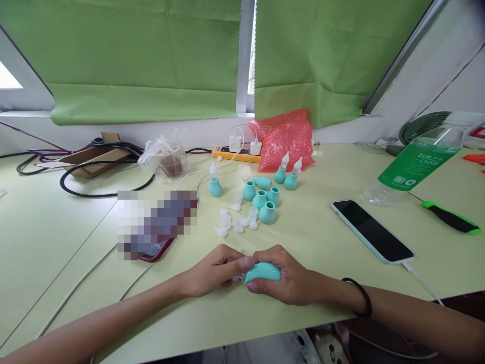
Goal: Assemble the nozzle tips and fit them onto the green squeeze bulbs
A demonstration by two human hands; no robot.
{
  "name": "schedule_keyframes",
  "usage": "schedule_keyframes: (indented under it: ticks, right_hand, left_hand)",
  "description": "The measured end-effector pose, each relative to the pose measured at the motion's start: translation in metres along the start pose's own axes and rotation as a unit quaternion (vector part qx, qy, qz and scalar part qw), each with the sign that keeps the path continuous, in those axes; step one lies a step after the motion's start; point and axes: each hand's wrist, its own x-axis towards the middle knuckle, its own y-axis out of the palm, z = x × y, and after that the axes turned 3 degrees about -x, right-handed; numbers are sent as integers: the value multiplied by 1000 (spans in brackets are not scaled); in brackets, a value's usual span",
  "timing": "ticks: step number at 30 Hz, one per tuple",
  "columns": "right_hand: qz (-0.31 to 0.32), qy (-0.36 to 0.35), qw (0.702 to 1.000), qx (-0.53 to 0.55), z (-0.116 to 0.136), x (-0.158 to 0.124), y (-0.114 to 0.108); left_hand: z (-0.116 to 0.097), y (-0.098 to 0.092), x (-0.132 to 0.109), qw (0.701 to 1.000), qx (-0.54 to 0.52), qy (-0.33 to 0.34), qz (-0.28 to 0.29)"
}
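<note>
My right hand (293, 277) is wrapped round a teal squeeze bulb (264, 272), its neck side turned to the left. My left hand (212, 272) pinches a clear plastic tip (238, 277), mostly hidden by the fingers, against the bulb's left end. How far the two parts are joined cannot be seen. Beyond my hands several open teal bulbs (268, 213) stand upright, and loose translucent tips (238, 224) lie to their left. Bulbs with tips fitted stand farther back, such as one teal bulb (215, 187) on the left; another teal bulb (262, 182) lies on its side.
A red-cased phone (162, 250), partly blurred out, lies left; a second phone (373, 230) charges at right. A tilted bottle (417, 162) and a black-green handled tool (450, 217) are far right. Behind are pink bubble wrap (286, 139), a power strip (242, 155) and cables.
</note>
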Motion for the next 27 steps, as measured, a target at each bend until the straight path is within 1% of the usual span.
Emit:
schedule_keyframes:
  ticks: [2, 5, 10, 13, 15, 16, 18, 20, 22, 24, 26, 27]
  right_hand:
    - [5, -8, 1000, 12, -1, -1, 1]
    - [0, -13, 1000, 23, -3, -1, 3]
    - [-17, -29, 999, 7, -2, 0, 5]
    - [-13, -77, 996, -32, 2, -1, 3]
    - [-8, -109, 993, -55, 3, -3, 2]
    - [-18, -112, 992, -62, 3, -3, 1]
    - [-55, -89, 993, -61, 2, -3, 0]
    - [-88, -65, 993, -41, 0, -1, -1]
    - [-96, -51, 994, -12, -2, 1, -2]
    - [-80, -38, 996, 8, -3, 3, -2]
    - [-52, -24, 998, 14, -2, 4, -3]
    - [-34, -19, 999, 12, -1, 4, -3]
  left_hand:
    - [4, -1, 1, 998, -56, -16, 21]
    - [10, -2, 3, 992, -117, -21, 52]
    - [11, -1, 6, 980, -182, -25, 77]
    - [10, -4, 5, 967, -232, -53, 93]
    - [8, -7, 4, 959, -263, -66, 80]
    - [6, -9, 4, 960, -265, -63, 60]
    - [2, -13, 4, 972, -231, -34, 1]
    - [-3, -18, 5, 983, -173, -2, -66]
    - [-9, -24, 6, 984, -104, 22, -141]
    - [-12, -30, 7, 975, -19, 44, -218]
    - [-12, -36, 7, 950, 102, 64, -287]
    - [-11, -38, 6, 933, 170, 68, -311]
